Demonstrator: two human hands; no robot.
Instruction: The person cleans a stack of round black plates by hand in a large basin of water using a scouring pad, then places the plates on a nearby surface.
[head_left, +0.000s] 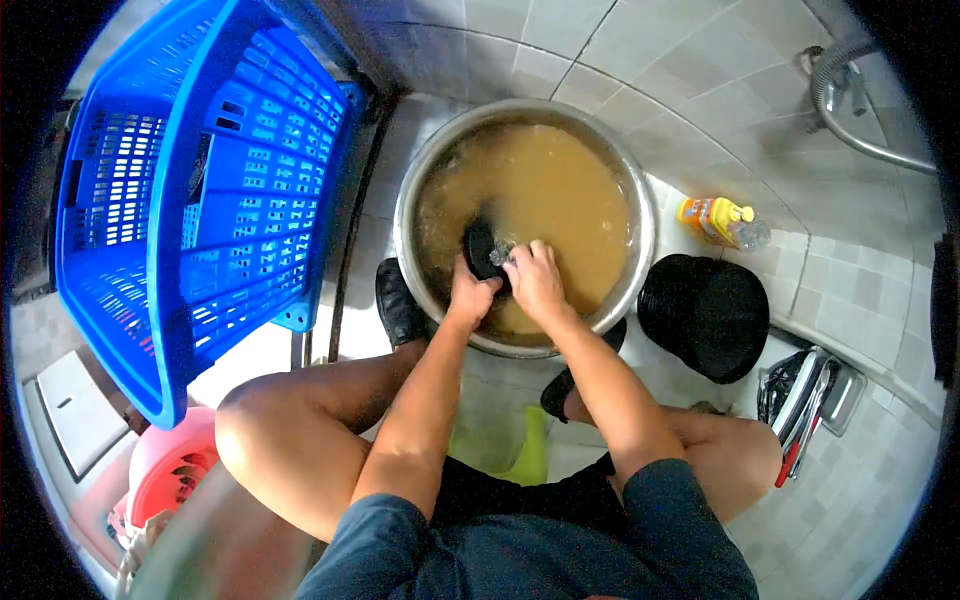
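Note:
In front of me stands a wide metal basin (646, 232) filled with murky brown water (570, 180). My left hand (472, 294) grips the lower edge of a black dish (478, 244), tilted up and partly sunk in the water; whether it is a plate or a bowl I cannot tell. Between the fingers of my right hand (537, 281) is a silvery scouring pad (501, 253), held against or just beside the dish's inner face. Both hands are over the near half of the basin, close together.
Blue plastic crates (169, 225) rise at the left. Right of the basin are a stack of black dishes (705, 319) and a yellow bottle (712, 217). Further right lie a metal tray (844, 397) and utensils. A hose (832, 112) hangs on the wall; a pink basket (169, 465) sits lower left.

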